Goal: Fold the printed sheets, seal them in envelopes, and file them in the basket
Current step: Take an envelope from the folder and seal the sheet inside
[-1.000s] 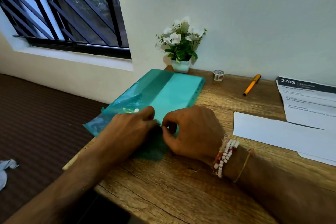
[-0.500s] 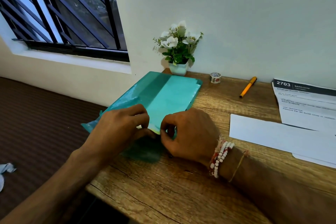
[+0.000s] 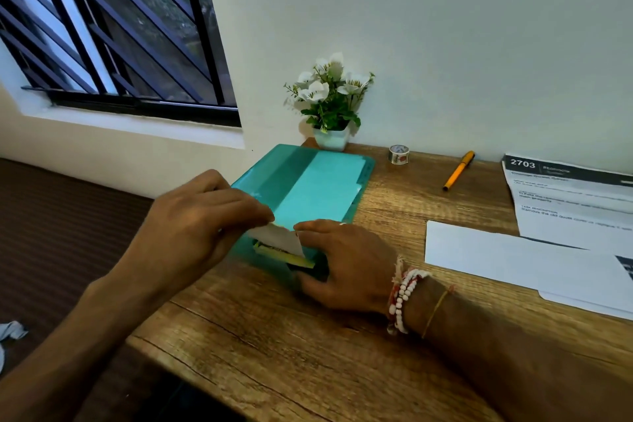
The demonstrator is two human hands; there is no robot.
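Left grip [image 3: 191,226] pinched the seemingly light, floppy sheet [image 3: 279,236] by its corner while right grip [image 3: 346,260], fingers flat, pressed the probably slippery folder [image 3: 308,181] onto the worktop [image 3: 291,353].

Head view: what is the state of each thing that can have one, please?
teal folder: flat on desk.
white paper: pinched by left hand, raised.
right hand: rests on teal folder.
printed sheet: unfolded, flat.
envelope: flat, untouched.
orange pen: lying on desk.

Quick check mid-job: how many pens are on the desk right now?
1. An orange pen lies at the back of the desk, between the tape roll and the printed sheet. Others may lie outside the frame to the right.
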